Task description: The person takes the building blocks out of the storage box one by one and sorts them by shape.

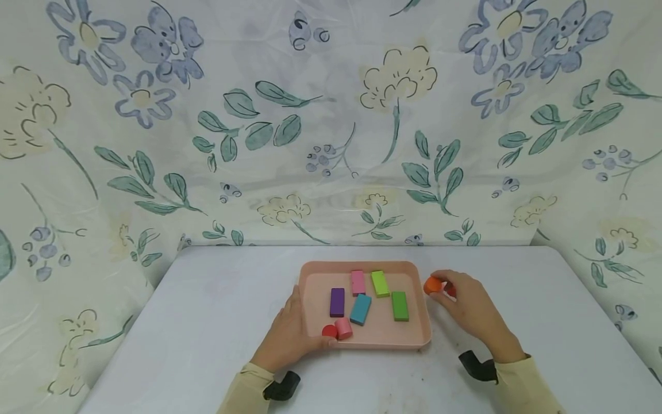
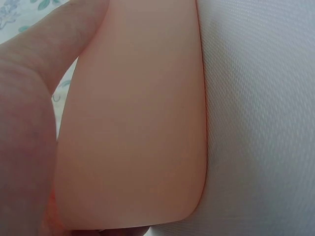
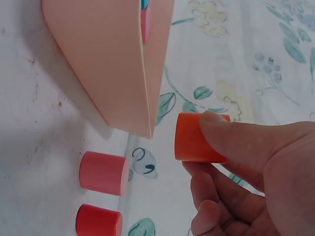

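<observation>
My left hand [image 1: 287, 336] holds the near left corner of a shallow peach tray [image 1: 372, 345], its fingers along the left side and the thumb at the front rim. In the left wrist view, the tray's outer wall [image 2: 133, 118] fills the middle. To the right of the tray, my right hand [image 1: 473, 307] pinches an orange cylinder block [image 3: 194, 137] between thumb and fingers. A pink cylinder [image 3: 102, 172] and a red cylinder [image 3: 98, 220] stand on the table near that hand, mostly hidden behind its fingers in the head view.
Inside the tray lie rectangular blocks, among them purple [image 1: 337, 302], blue [image 1: 360, 309], lime [image 1: 380, 284] and green [image 1: 400, 306]. Another red cylinder [image 1: 329, 331] and pink cylinder [image 1: 343, 328] sit at its near left corner. Flowered cloth [image 1: 331, 172] hangs behind the white table [image 1: 207, 316].
</observation>
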The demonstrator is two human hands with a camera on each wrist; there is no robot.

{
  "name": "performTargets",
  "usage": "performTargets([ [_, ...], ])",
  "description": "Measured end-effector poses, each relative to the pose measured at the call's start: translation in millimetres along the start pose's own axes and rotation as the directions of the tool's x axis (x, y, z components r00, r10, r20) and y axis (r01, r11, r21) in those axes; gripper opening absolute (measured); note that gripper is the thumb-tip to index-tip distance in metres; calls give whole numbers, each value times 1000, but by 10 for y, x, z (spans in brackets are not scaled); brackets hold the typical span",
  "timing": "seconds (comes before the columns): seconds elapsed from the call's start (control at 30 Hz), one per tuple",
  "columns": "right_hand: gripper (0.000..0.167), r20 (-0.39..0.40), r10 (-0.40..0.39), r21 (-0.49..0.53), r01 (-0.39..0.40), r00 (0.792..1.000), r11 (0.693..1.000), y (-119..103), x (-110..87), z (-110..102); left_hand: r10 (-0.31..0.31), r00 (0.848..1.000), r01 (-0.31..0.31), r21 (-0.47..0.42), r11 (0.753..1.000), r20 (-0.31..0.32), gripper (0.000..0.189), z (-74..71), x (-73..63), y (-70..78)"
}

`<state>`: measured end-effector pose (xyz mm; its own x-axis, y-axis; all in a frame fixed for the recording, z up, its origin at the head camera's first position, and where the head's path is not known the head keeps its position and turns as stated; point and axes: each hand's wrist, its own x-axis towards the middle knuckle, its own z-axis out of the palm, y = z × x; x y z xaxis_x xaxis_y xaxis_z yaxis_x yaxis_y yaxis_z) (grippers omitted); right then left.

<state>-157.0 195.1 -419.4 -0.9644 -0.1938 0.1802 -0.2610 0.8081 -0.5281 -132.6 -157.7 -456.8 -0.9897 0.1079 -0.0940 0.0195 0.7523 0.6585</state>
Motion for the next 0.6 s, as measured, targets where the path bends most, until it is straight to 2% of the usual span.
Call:
performTargets([
  [0.3,45,-8,100,11,-100,995,995,74,16,-61,-2,1000,2,1,1000,1,138,-3,-3,7],
  [0.6,43,-55,96,1,-96,994,995,145,-5,-88,-2,1000,2,8,1000,2,139,-7,-5,15],
])
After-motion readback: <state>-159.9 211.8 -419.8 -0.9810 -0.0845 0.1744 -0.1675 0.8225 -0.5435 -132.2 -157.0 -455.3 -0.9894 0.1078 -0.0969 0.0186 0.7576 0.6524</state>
